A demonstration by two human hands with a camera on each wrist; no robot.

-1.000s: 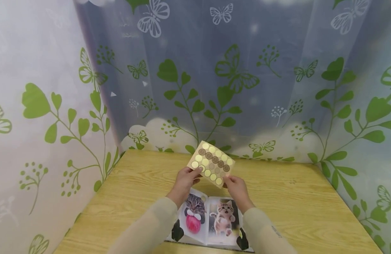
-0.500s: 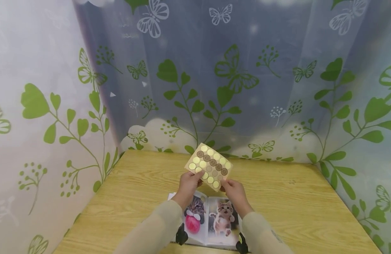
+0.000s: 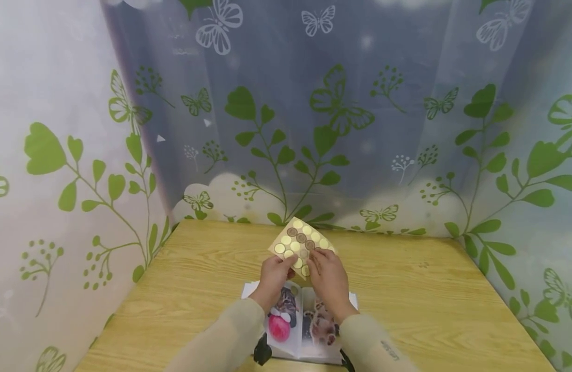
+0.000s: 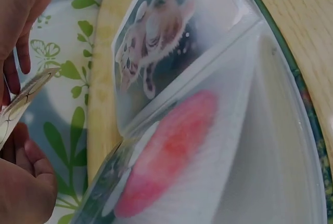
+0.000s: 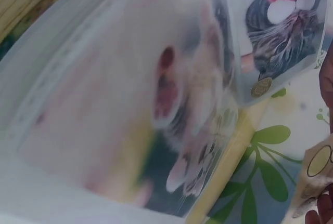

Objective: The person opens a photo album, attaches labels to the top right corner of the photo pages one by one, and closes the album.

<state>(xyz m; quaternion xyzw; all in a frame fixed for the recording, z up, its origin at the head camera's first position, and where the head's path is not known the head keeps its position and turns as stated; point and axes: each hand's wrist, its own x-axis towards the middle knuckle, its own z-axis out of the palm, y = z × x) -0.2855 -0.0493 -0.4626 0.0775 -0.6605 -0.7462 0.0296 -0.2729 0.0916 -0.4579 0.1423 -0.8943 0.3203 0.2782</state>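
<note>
A tan sheet of round stickers (image 3: 295, 246), with yellow and brown rows, is held tilted above an open photo album (image 3: 298, 349). My left hand (image 3: 273, 279) pinches its lower left edge, thumb on the front. My right hand (image 3: 331, 281) lies across the sheet's right part, thumb and fingertips bent at a brown sticker, hiding several others. Whether a sticker is lifted cannot be made out. In the left wrist view the sheet (image 4: 23, 102) shows nearly edge-on between both hands. A round brown sticker (image 5: 261, 87) sits on the album's left page, by the cat picture.
The album lies on a wood-grain table (image 3: 430, 299), its right page partly covered by my right forearm. Curtains with leaves and butterflies (image 3: 295, 103) hang behind the table and along both sides. Black wrist straps (image 3: 262, 350) hang by the sleeves.
My right hand has left the sheet's lower right corner and moved up and left over the stickers. The left hand keeps its grip; the sheet has dropped slightly.
</note>
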